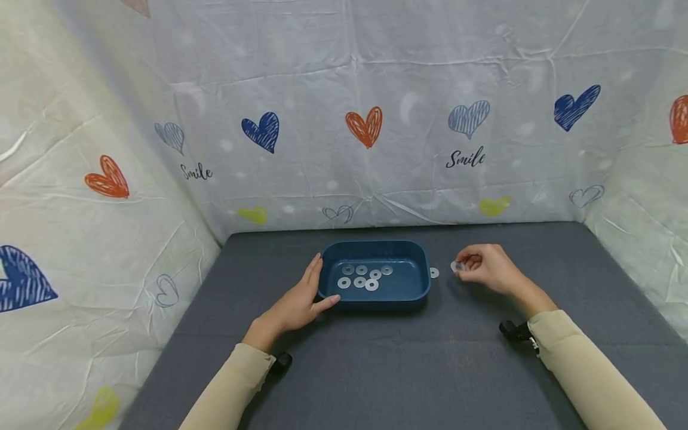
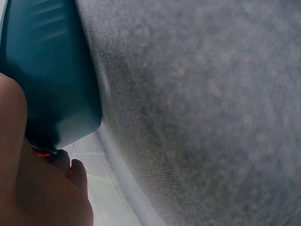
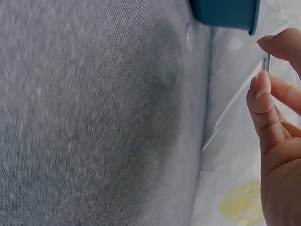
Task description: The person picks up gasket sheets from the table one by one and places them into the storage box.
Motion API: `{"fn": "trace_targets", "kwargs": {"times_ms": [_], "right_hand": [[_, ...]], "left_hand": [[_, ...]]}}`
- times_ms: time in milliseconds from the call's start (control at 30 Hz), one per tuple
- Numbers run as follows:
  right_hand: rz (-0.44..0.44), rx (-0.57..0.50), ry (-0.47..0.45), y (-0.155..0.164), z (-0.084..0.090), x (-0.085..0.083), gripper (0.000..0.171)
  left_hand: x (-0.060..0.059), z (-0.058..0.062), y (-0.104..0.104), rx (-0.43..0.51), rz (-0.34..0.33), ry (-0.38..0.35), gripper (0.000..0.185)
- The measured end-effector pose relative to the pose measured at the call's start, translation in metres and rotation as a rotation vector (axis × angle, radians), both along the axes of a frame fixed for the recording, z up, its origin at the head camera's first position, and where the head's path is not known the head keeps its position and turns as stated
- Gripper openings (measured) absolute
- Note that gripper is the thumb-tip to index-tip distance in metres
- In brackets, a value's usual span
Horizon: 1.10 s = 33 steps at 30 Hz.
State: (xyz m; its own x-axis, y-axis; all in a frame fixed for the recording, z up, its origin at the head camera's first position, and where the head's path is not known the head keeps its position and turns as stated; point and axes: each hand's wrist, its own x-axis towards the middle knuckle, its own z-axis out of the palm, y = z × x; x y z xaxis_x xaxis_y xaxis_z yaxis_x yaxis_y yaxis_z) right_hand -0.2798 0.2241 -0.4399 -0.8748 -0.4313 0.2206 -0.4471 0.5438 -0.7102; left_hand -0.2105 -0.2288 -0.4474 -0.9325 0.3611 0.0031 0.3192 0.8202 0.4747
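Observation:
A dark blue rectangular tray stands on the table with several flat, pale washers lying in it. My left hand rests against the tray's left end, fingers straight along the outer wall and thumb at the front-left rim. In the left wrist view, the tray's side fills the upper left beside that hand. To the right of the tray, my right hand pinches a thin washer between thumb and fingertips; the right wrist view shows it edge-on. Another washer lies close by the tray's right wall.
Dark grey cloth covers the table. A pale curtain printed with hearts hangs behind it and along both sides. Each wrist carries a small black device, the right one just below the cuff.

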Motion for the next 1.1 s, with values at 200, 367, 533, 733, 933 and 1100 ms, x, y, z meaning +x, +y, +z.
{"fn": "trace_targets", "kwargs": {"times_ms": [200, 367, 533, 733, 933, 1100], "right_hand": [[0.013, -0.033, 0.041, -0.009, 0.007, 0.008, 0.021], [0.022, -0.052, 0.087, -0.020, 0.012, 0.013, 0.022], [0.050, -0.086, 0.101, -0.031, 0.015, 0.015, 0.022], [0.075, -0.115, 0.098, -0.048, 0.016, 0.017, 0.020], [0.108, -0.147, 0.086, -0.070, 0.017, 0.016, 0.019], [0.148, -0.145, 0.081, -0.091, 0.015, 0.012, 0.020]], "left_hand": [[0.000, 0.000, -0.001, 0.008, -0.007, 0.009, 0.107], [0.000, 0.001, -0.001, 0.008, -0.008, 0.013, 0.107], [0.000, 0.001, -0.002, 0.007, -0.011, 0.016, 0.106], [0.000, 0.001, -0.002, 0.011, -0.012, 0.013, 0.106], [0.000, -0.001, -0.001, 0.006, -0.010, 0.009, 0.106], [0.001, -0.001, -0.001, 0.006, -0.007, 0.012, 0.106]]}}
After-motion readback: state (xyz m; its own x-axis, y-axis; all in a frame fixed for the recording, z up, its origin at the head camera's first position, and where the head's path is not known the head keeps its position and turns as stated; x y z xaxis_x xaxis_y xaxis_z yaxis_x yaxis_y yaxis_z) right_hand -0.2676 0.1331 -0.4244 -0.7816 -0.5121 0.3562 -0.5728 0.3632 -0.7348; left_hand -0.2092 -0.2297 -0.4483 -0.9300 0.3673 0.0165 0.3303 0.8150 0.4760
